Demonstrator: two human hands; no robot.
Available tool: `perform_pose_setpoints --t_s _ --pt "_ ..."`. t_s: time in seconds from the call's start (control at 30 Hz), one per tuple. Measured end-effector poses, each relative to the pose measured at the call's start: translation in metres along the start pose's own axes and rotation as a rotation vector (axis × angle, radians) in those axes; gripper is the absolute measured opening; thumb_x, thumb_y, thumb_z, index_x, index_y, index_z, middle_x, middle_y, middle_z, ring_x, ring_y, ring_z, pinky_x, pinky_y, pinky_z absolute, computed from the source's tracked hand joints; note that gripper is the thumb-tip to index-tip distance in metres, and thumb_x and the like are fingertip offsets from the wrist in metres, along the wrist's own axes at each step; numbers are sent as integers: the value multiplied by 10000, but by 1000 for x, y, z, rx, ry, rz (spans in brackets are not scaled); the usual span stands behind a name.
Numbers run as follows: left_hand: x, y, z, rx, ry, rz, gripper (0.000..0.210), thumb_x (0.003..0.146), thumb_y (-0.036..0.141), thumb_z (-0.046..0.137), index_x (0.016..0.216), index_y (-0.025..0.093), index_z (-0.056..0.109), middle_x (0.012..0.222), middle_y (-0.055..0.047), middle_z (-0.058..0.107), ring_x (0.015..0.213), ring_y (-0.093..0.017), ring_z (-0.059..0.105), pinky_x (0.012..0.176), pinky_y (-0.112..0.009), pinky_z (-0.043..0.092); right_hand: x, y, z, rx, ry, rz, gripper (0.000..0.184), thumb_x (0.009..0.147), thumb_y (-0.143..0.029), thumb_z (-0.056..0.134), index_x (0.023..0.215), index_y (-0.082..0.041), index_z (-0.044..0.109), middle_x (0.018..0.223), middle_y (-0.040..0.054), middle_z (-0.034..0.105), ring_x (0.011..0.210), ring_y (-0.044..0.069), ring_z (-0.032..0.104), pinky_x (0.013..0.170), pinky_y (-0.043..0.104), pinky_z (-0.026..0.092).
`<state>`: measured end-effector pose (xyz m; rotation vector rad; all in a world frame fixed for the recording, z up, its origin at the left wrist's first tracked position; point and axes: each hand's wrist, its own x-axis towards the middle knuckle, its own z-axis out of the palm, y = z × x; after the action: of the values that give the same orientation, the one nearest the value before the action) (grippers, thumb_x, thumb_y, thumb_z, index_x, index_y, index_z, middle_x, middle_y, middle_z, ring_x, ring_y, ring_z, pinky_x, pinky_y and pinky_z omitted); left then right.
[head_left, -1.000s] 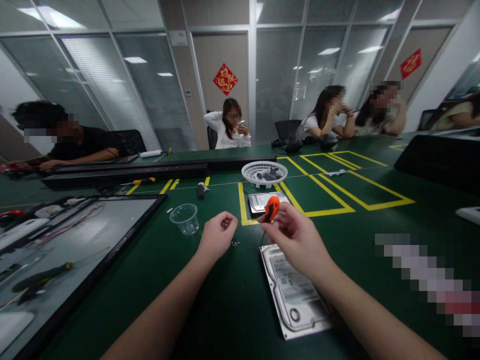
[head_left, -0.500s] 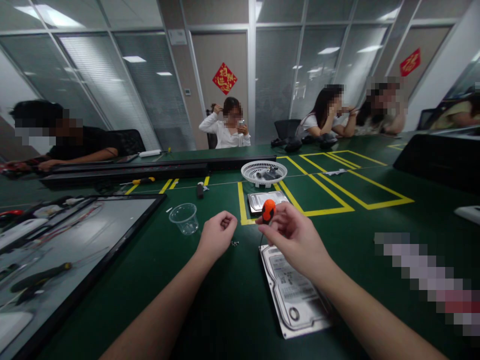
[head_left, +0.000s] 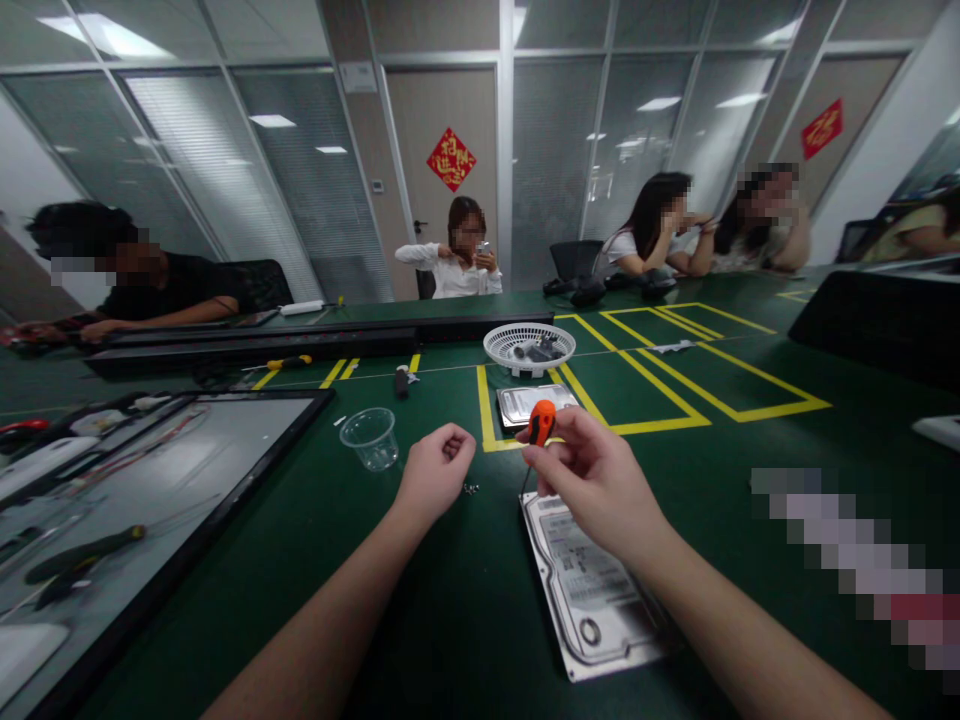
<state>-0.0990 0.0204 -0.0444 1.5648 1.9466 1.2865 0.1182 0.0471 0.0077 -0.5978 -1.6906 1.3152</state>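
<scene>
Right hand (head_left: 592, 475) gripped orange-black screwdriver (head_left: 541, 424), tip at near hard drive's (head_left: 585, 575) far-left corner, drive flat on tabletop (head_left: 450, 620). Left hand (head_left: 439, 468) curled closed beside loose screws (head_left: 471, 489), nothing visible inside. Risks: leaning shaft slipping, unsteadied drive skidding, nudge scattering screws.

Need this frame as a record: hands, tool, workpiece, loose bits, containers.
right hand: gripping orange-and-black screwdriver by its handle
left hand: loosely curled, beside the small metal bits; contents, if any, hidden
tool: screwdriver, shaft down, tip at the near hard drive's far left corner
workpiece: near hard drive, flat, label up, partly under the right hand
loose bits: small metal bits, too small to identify
containers: clear plastic cup; white basket holding parts
</scene>
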Motion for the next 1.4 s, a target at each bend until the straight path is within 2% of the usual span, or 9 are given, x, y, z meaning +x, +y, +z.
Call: perform_pose_setpoints --t_s 0.1,0.27,0.4,0.53,0.77,0.9,1.07,1.23,1.4 --pt "0 -1 1 -3 1 6 202 903 370 588 861 202 691 799 -2 700 734 -171 642 675 -278 470 0 -2 2 73 -4 12 235 879 -243 743 995 -212 540 821 -1 659 549 109 575 521 271 477" --pt "1 -1 2 22 19 23 199 900 355 582 830 197 678 762 2 677 707 -164 622 664 -275 455 -1 -4 1 81 -60 2 207 928 -242 669 1113 -205 584 864 21 675 626 138 626 596 305 518" --pt "1 1 1 20 11 13 207 903 365 580 837 198 681 774 0 684 714 -167 628 666 -276 458 -1 -1 -1 24 -68 2 150 929 -246 683 1049 -203 604 729 -18 631 585 130 606 561 284 471" --pt "0 3 -1 13 5 9 212 904 373 580 844 199 687 792 -6 697 737 -174 638 686 -278 469 -1 0 0 37 -23 14 220 886 -244 743 944 -224 532 620 -77 538 544 119 583 544 265 469" --pt "0 3 0 6 1 10 221 906 376 574 852 196 690 796 -11 699 745 -176 641 702 -280 478 -2 -7 1 47 -45 -1 252 903 -236 689 1122 -207 567 852 10 670 619 131 616 600 298 526" --pt "0 1 0 8 9 11 229 900 383 576 845 193 691 791 -15 702 733 -177 637 692 -279 474 -2 -6 0 23 -45 -13 157 932 -252 660 1071 -209 602 927 28 673 618 124 622 569 289 505" --pt "0 0 1 -2 5 15 229 898 388 578 850 197 694 790 -14 708 723 -177 637 681 -275 468 0 -3 1 36 -3 20 233 875 -268 749 974 -227 542 796 -9 651 567 124 601 539 284 492" --pt "0 1 1 13 6 29 222 900 380 580 848 194 690 783 -9 700 719 -172 632 670 -270 456 -2 -5 2 72 -23 4 299 890 -257 719 1129 -223 541 915 30 700 609 126 612 594 301 522" --pt "0 2 0 10 2 18 233 901 386 579 843 190 690 786 -12 702 722 -172 633 674 -271 459 -2 -2 0 18 -47 -11 170 937 -267 662 1085 -208 603 875 20 660 626 133 620 580 292 505"
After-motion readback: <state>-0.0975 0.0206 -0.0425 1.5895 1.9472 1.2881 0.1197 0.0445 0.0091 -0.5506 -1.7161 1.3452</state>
